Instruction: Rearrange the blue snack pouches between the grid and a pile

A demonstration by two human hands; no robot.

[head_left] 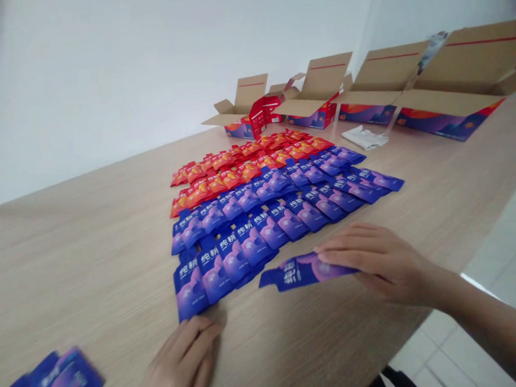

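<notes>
My right hand (379, 260) lies over one end of a blue-purple sachet (297, 273) on the wooden table (94, 250), fingers together and pressed on it. My left hand (183, 360) rests flat near the table's front edge, fingertips just below the nearest blue sachet of the rows (191, 286); it holds nothing. Rows of blue-purple sachets (275, 210) overlap in lines, with rows of orange-red sachets (240, 166) behind them.
Several open cardboard boxes (407, 98) with purple and red sides stand along the table's far edge. A small red carton (261, 114) stands open among them. A white wrapper (364, 136) lies beside the boxes. More blue sachets (53, 384) lie at the lower left. Tiled floor (497, 253) shows right.
</notes>
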